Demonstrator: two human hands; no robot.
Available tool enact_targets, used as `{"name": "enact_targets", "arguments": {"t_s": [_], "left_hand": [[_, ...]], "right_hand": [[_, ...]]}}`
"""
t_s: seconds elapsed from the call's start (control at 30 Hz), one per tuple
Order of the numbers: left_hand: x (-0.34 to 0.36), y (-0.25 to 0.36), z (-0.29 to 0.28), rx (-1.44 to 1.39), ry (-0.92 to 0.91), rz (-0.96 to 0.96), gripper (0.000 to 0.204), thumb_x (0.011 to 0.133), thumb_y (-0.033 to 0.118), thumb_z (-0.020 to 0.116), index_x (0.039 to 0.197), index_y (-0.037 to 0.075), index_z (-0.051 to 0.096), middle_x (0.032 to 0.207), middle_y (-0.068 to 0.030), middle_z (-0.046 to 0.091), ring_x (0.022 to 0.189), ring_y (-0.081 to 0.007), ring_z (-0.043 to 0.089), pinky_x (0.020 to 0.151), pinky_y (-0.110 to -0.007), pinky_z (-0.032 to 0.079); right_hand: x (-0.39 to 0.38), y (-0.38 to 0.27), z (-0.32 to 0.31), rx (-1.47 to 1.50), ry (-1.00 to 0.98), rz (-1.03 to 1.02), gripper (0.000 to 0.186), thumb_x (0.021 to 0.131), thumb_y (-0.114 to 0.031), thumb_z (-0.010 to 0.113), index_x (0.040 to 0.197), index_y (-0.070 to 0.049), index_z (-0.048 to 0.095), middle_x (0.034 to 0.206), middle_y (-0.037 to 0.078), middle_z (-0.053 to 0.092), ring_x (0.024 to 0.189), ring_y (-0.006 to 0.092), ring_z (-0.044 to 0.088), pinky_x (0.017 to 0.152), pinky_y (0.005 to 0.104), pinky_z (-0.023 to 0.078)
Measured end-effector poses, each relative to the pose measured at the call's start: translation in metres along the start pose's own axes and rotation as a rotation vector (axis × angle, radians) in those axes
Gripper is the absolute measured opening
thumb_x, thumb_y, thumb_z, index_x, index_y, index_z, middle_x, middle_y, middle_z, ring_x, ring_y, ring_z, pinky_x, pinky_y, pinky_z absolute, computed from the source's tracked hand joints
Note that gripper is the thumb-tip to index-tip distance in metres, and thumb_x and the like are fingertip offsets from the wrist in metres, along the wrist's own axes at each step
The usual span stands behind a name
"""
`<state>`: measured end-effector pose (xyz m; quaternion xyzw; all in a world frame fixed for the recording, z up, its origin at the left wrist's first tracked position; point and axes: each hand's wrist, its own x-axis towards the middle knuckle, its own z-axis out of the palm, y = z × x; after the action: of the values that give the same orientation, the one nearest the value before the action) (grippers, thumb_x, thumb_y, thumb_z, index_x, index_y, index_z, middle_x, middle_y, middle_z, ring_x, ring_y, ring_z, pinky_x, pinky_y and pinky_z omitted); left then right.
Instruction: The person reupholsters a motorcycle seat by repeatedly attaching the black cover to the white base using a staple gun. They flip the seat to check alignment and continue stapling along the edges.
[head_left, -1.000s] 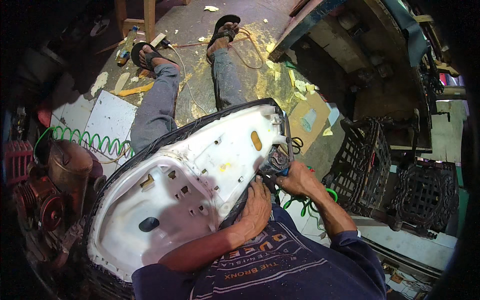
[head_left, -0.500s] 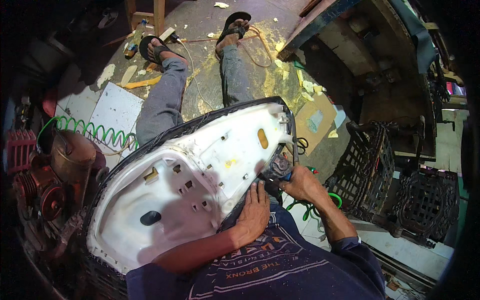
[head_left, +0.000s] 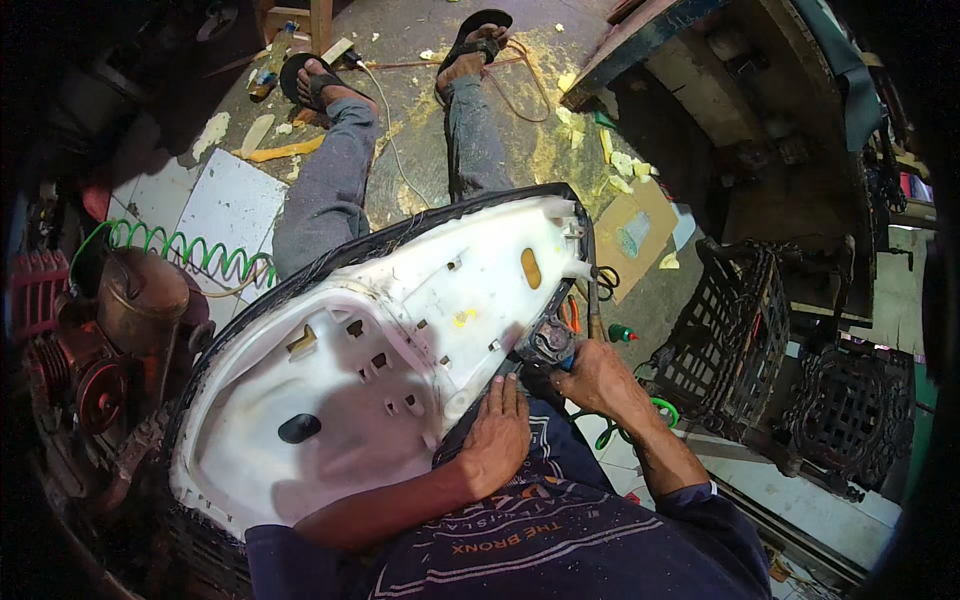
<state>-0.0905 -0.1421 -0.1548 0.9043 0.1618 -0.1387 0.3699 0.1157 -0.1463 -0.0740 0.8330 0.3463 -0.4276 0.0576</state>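
A motorcycle seat lies upside down across my lap, its white plastic base (head_left: 480, 290) facing up. Black cover material (head_left: 390, 240) wraps over its rim. My left hand (head_left: 499, 428) rests with fingers stretched out on the black edge nearest me, pressing it from above. My right hand (head_left: 603, 383) is wrapped round an air staple gun (head_left: 552, 343), dark with some blue. The gun's front sits against the near rim, just right of my left fingertips. Its nose is partly hidden, so I cannot tell exactly what it touches.
A green coiled air hose (head_left: 190, 247) runs by a rusty compressor (head_left: 100, 390) at left. Foam scraps (head_left: 622, 164) and a cardboard piece (head_left: 640, 225) lie on the floor. Orange-handled pliers (head_left: 570, 313) and a green bottle (head_left: 622, 332) sit beyond my right hand. Dark lattice ironwork (head_left: 720, 320) stands at right.
My left hand has slid slightly left along the rim. The seat and staple gun have shifted a little, and the orange-handled pliers show more beside the gun.
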Motion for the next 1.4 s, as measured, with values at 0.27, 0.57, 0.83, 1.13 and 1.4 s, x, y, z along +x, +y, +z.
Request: {"name": "enact_targets", "arguments": {"t_s": [0.27,0.57,0.83,1.13,1.4], "left_hand": [[-0.003,-0.004,0.003,-0.004,0.081,0.028,0.056,0.097,0.018,0.059,0.139,-0.018,0.050,0.157,-0.0400,0.037,0.149,-0.0535,0.037,0.122,-0.053,0.038],[-0.022,-0.004,-0.002,-0.122,0.044,-0.008,0.063,0.100,0.031,0.062,0.142,-0.014,0.051,0.159,-0.0377,0.037,0.149,-0.0522,0.037,0.121,-0.053,0.037],[-0.028,-0.005,0.003,-0.132,0.036,-0.055,0.067,0.099,0.035,0.065,0.144,-0.013,0.050,0.162,-0.0347,0.034,0.152,-0.0498,0.033,0.122,-0.054,0.034],[-0.047,-0.077,-0.160,-0.092,0.693,0.079,0.045,0.091,0.016,0.074,0.132,-0.001,0.064,0.140,-0.0255,0.062,0.132,-0.0429,0.058,0.112,-0.052,0.047],[-0.048,-0.100,-0.235,0.207,0.483,-0.503,0.069,0.086,0.027,0.082,0.146,0.002,0.058,0.133,-0.0262,0.064,0.127,-0.0445,0.059,0.111,-0.051,0.043]], "right_hand": [[0.000,-0.008,0.002,0.021,0.012,0.036,0.033,0.083,-0.019,0.076,0.099,0.010,0.071,0.079,0.029,0.072,0.076,0.0413,0.073,0.074,0.0493,0.057],[-0.005,-0.005,0.011,-0.005,-0.002,0.045,0.037,0.084,-0.021,0.077,0.105,0.008,0.070,0.089,0.031,0.073,0.086,0.0438,0.074,0.080,0.0505,0.057],[-0.020,-0.022,0.009,0.054,-0.047,0.055,0.037,0.083,-0.022,0.078,0.104,0.008,0.072,0.091,0.035,0.072,0.091,0.0477,0.073,0.082,0.0518,0.058],[-0.025,-0.022,0.008,0.113,-0.053,0.065,0.037,0.084,-0.023,0.078,0.103,0.008,0.073,0.088,0.034,0.072,0.090,0.0477,0.073,0.080,0.0527,0.057],[-0.023,-0.028,0.009,0.024,-0.125,0.099,0.038,0.085,-0.024,0.077,0.110,0.005,0.074,0.093,0.034,0.073,0.093,0.0477,0.073,0.084,0.0516,0.057]]}}
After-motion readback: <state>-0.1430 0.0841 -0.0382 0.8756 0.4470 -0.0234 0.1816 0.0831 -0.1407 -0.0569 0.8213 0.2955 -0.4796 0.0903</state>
